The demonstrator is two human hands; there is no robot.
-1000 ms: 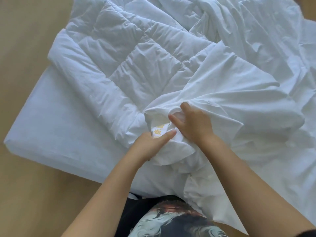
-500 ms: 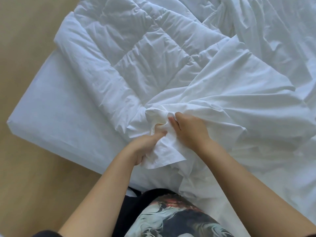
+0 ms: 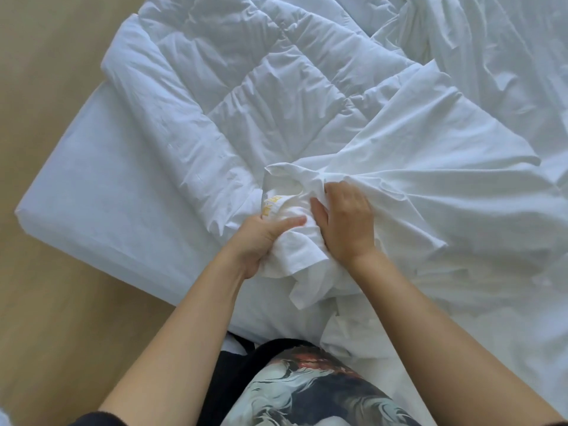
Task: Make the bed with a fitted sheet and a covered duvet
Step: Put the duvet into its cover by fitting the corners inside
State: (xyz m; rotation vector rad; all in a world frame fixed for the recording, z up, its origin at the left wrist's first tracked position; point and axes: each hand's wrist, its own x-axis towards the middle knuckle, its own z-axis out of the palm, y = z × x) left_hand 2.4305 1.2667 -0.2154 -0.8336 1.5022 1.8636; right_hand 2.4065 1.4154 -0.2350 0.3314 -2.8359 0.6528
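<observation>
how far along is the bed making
Done: the fitted sheet looks on, smooth at the left corner. In hand: left hand and right hand grip a bunched corner of the duvet cover. Left: the quilted duvet lies mostly uncovered.

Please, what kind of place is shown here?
Probably a bedroom: a sheeted mattress sits low on a tan floor, and a quilted duvet and a loose white duvet cover lie on top of it.

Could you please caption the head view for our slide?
Left hand and right hand grip a bunched white fabric cover overlapping a quilted white duvet.
</observation>
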